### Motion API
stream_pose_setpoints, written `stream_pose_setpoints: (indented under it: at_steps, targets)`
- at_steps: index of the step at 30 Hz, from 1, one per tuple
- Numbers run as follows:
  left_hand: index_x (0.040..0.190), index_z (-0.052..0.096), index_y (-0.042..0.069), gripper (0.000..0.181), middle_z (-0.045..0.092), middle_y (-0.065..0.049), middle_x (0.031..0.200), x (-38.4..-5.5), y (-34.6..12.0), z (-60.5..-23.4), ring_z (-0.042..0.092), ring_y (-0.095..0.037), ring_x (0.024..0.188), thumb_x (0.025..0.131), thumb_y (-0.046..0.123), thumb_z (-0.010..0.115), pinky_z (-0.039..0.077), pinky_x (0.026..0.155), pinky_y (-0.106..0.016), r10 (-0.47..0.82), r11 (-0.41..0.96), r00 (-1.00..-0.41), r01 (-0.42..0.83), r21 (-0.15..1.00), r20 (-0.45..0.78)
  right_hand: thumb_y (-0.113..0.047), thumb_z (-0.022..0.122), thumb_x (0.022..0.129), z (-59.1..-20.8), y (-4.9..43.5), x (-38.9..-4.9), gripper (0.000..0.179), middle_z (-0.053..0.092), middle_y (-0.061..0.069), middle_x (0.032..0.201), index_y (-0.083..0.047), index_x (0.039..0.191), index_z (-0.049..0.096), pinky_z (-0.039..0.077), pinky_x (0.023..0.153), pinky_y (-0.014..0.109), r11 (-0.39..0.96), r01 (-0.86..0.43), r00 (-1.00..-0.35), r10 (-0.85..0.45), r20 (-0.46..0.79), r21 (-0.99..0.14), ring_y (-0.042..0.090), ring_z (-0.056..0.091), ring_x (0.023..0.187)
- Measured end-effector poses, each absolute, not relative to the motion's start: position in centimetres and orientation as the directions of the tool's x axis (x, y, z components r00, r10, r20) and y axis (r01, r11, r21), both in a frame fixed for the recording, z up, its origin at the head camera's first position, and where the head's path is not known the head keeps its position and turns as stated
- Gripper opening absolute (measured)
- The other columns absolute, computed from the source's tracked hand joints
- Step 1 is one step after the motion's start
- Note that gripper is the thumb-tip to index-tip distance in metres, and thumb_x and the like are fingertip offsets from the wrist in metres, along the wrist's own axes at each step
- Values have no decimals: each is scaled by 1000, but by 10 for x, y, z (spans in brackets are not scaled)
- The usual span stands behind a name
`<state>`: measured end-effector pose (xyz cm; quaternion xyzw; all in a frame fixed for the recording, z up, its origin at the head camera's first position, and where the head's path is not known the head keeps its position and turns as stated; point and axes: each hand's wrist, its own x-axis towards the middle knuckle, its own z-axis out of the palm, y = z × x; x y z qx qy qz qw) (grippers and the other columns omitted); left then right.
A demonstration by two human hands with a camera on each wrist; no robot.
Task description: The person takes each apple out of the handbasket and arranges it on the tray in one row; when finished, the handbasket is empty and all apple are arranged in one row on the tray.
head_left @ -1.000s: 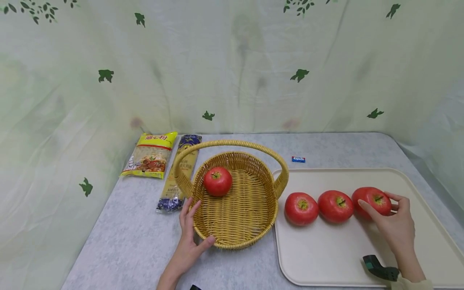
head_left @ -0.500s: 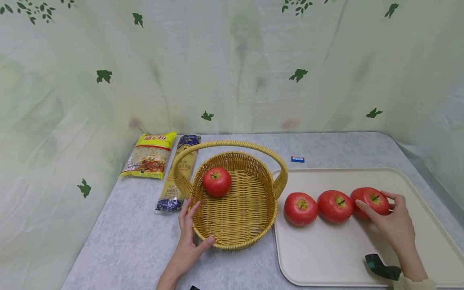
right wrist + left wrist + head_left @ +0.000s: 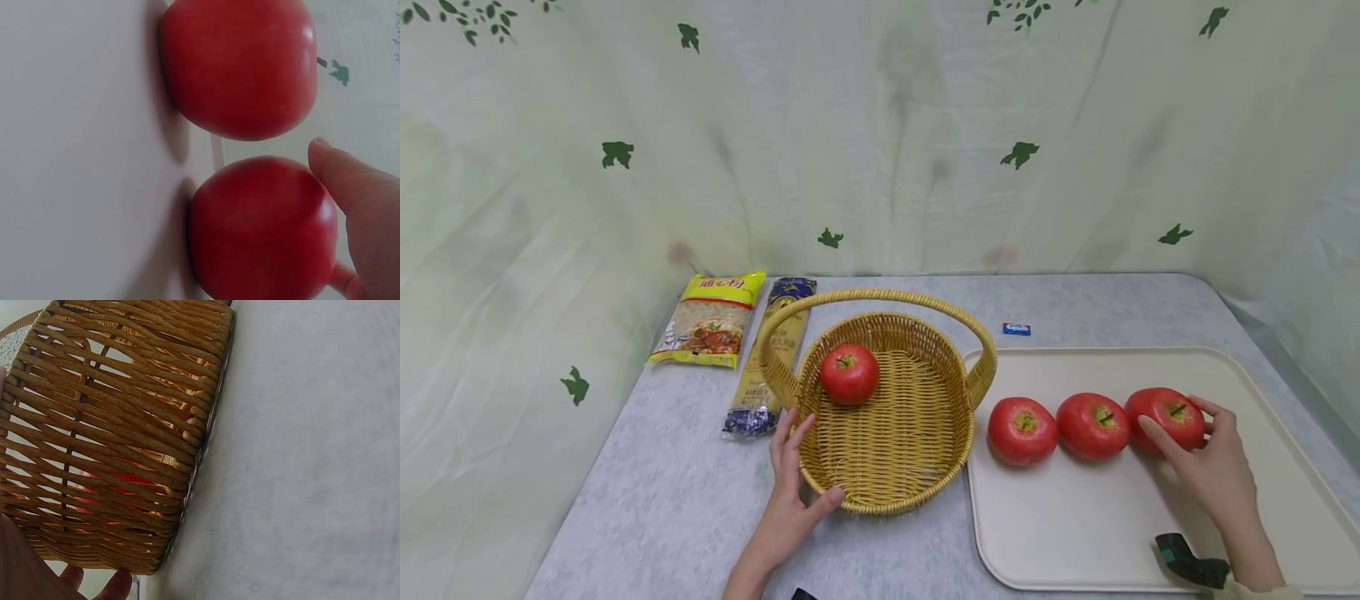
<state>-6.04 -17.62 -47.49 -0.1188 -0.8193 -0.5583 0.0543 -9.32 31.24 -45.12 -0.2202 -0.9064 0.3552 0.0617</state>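
My left hand (image 3: pixel 786 500) lies against the near left side of a round wicker basket (image 3: pixel 887 504), its thumb on the front rim and its straight fingers spread along the side. Inside the basket sits one red apple (image 3: pixel 850 375). On the cream tray (image 3: pixel 1075 542) three more red apples stand in a row: a left apple (image 3: pixel 1022 432), a middle apple (image 3: pixel 1093 427) and a right apple (image 3: pixel 1163 419). My right hand (image 3: pixel 1217 467) holds the right apple between thumb and fingers; the fingertips behind it are partly hidden. In the right wrist view, the held apple (image 3: pixel 259 231) shows close up beside the thumb.
A yellow pasta bag (image 3: pixel 709 321) and a long spaghetti packet (image 3: pixel 767 367) lie left of the basket, whose tall handle (image 3: pixel 880 296) arches over it. Behind the tray is a small blue packet (image 3: pixel 1017 329). A patterned cloth (image 3: pixel 880 150) hangs at the back of the table.
Both hands, the basket and the apples stay nearly in place. The right hand keeps hold of the right apple, which has shifted only very slightly left along with the view.
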Motion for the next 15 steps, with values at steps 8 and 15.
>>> stream_pose_setpoints:
  at_steps: [8, 15]
  targets:
    - [151, 18, 18, 93, -9, 6, 154, -61, -176, -475, -14, -27, 139, 78, 10, 74, 8, 95, -75, 133, 350, -969, 241, 905, 207, -33, 62, 91, -446, 300, -90, 67, 30, 28, 139, -2, 143, 35, 32, 96, 64, 686, 261, -843, 505, 186, -680, 42, 27, 128]
    - [151, 18, 18, 93, -9, 7, 154, -61, -177, -475, -13, -27, 139, 78, 9, 74, 7, 95, -75, 132, 345, -970, 238, 908, 205, -8, 69, 83, -426, 264, -89, 31, 54, 23, 120, 8, 110, 62, 33, 94, 22, 745, -192, -683, 365, 632, -639, 18, 45, 118]
